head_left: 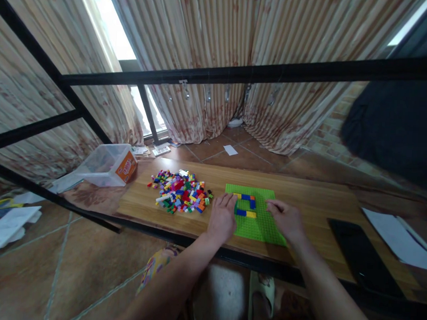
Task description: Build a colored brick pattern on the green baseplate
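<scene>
A bright green baseplate (263, 231) lies on the wooden table. Blue, yellow and orange toy bricks (246, 197) on it form an outline with a gap, partly covered on the left by my fingers. My left hand (223, 218) rests over the plate's left edge, fingers lying forward beside the bricks. My right hand (286, 219) is above the plate's right side, thumb and fingertips pinched together. Whatever is between those fingertips, if anything, is too small to make out. Left of my left hand spreads a heap of loose multicoloured bricks (184, 191).
A clear plastic box (107, 165) with an orange label stands beyond the table's left end. A black flat slab (365, 256) and white paper (396, 234) lie on the right. A black metal bar (217, 75) crosses above the table's far side, before curtains (212, 32).
</scene>
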Tool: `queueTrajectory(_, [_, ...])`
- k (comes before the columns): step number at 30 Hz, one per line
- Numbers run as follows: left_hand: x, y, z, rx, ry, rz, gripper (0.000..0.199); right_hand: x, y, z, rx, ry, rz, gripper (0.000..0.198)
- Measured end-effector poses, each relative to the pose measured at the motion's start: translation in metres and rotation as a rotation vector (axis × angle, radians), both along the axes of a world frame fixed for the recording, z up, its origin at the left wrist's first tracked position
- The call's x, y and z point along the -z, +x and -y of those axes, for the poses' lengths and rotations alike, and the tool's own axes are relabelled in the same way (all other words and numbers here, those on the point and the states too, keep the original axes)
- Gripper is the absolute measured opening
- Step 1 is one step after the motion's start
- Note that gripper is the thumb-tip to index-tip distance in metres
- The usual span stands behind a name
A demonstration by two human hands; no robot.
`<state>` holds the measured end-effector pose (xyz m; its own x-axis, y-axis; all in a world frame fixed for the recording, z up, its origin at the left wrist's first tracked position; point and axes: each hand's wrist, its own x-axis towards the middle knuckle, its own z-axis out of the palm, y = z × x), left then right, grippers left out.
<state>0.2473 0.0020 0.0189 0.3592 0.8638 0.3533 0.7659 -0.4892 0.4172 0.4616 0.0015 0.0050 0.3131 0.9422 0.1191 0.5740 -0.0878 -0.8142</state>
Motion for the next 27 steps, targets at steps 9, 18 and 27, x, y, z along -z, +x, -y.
queueTrajectory(9, [-0.013, -0.019, -0.028, -0.258, -0.019, 0.379, 0.036, -0.015, -0.028, -0.009, -0.08, 0.015, -0.021, 0.038])
queueTrajectory(18, [-0.019, 0.012, -0.001, -0.086, -0.008, 0.458, 0.034, 0.0, -0.056, -0.021, -0.318, -0.067, 0.183, 0.032])
queueTrajectory(27, [-0.029, 0.007, 0.006, 0.038, 0.068, 0.413, 0.033, -0.006, -0.076, -0.017, -0.383, 0.037, 0.199, 0.029])
